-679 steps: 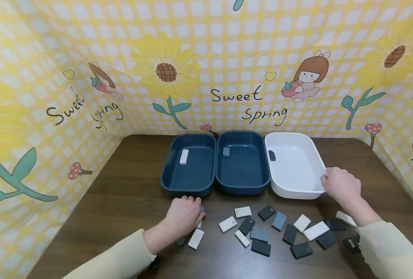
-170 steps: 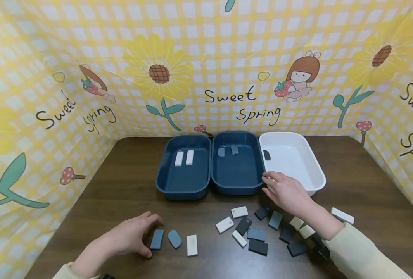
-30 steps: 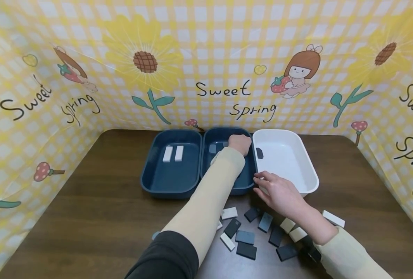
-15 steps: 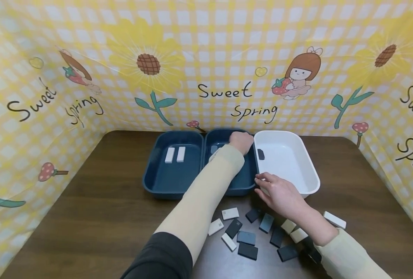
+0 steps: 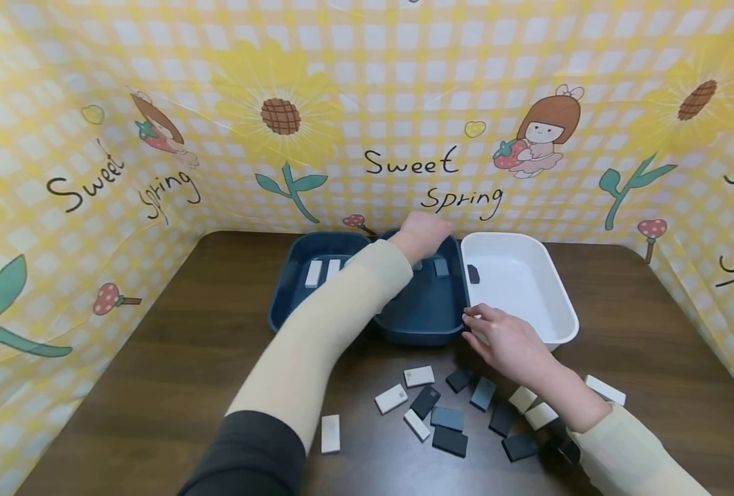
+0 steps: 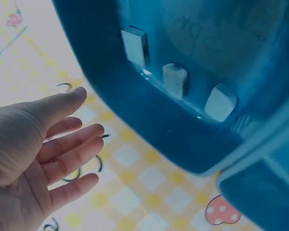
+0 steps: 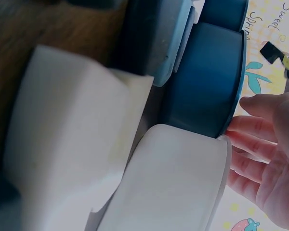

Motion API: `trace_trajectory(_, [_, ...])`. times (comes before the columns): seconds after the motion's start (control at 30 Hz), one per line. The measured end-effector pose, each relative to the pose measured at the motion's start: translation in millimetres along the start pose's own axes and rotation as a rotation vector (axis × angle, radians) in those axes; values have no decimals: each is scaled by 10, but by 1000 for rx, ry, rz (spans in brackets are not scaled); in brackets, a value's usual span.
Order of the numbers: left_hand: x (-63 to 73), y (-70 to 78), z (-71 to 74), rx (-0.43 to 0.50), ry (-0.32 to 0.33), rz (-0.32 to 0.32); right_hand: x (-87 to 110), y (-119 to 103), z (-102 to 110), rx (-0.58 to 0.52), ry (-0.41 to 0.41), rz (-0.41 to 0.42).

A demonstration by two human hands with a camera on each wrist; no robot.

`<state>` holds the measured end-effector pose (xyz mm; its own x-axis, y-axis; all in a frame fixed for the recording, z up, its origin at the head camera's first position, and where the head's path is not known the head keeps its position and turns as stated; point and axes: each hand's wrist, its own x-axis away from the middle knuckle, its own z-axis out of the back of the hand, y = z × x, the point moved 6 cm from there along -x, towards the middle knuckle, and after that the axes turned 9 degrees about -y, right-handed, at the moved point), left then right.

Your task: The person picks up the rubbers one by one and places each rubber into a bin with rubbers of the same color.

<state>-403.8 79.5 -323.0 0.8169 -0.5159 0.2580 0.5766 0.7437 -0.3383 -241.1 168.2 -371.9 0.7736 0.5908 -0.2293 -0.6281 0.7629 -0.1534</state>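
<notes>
My left hand (image 5: 424, 233) is over the far rim of the middle dark-blue bin (image 5: 419, 313), fingers loosely extended and holding nothing in the left wrist view. Three blue-grey blocks lie in a row in that bin, one a rectangular block (image 5: 442, 268) near its right wall; the left wrist view shows another, a rounded block (image 6: 221, 103). With its fingers near the white bin's (image 5: 522, 296) front-left corner, my right hand (image 5: 509, 341) touches the rims where the white and middle bins meet. A small dark piece (image 5: 473, 274) sits in the white bin.
The left dark-blue bin (image 5: 292, 303), partly behind my left arm, holds two white blocks (image 5: 313, 274). Several white, black and blue-grey blocks lie on the table in front, among them a blue-grey block (image 5: 447, 418). A lone white block (image 5: 331, 434) lies beside the left sleeve.
My left hand has risen out of the middle bin towards its far rim, leaving a third blue-grey block there. The right hand stays at the white bin's corner. The head view shifted slightly.
</notes>
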Motion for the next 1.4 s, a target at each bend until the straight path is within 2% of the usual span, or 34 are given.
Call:
trace_trajectory(0.13, [201,-70,50,11,35,-42,-13,-2,-3,5,6,7])
trace_trajectory(0.27, [424,-173,26,-16,68,-76,-17,-2,-8,12,4,10])
trace_trajectory(0.47, [807,-410,-30,55,165,-77,-23,12,-5,22,4,3])
trace_trajectory(0.67, [1335,-566,-109,103,288,-91,-24,9,-9,14,-2,-7])
trace_trajectory(0.83, [1817,-610,-294,152,398,-111,-2,-11,-13,15,4,-7])
trace_trajectory(0.97, [2189,-646,-448,198,470,-84,7,-29,-13,9,11,-8])
trace_trajectory(1.1, [2500,-649,-616,256,476,-36,4,-37,-7,11,11,-12])
trace_trajectory(1.27, [2794,-539,-841,292,417,0,6,-41,3,13,12,-16])
trace_trajectory(1.4, [2945,-388,-1049,300,342,6,15,-46,1,16,15,-15])
